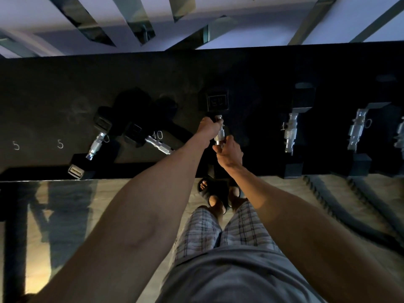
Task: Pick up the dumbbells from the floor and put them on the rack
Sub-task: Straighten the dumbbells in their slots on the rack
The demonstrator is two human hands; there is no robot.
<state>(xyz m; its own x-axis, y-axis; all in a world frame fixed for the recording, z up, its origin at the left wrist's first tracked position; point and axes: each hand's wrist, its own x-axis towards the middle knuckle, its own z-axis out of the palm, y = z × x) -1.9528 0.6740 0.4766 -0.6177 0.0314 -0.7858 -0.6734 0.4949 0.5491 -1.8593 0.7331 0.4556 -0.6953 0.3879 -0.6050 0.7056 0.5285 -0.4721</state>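
Pale wooden floor (284, 189) is seen beneath a dark rack (43, 95) set against a white wall (273, 14) with mirrored strips. On the rack (chalked 5, 5 and 10), two dumbbells (96, 145) are laid askew at the left, and further dumbbells (290, 134) are lined up at the right. Between them, a dumbbell marked 15 (217, 101) is held over the rack by its knurled handle. The far end is clasped by the left hand (208, 125) and the near end by the right hand (229, 150). Whether it rests on the rack cannot be told.

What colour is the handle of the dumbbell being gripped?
Silver metal on the dumbbell handle; its far head is black. Head view.
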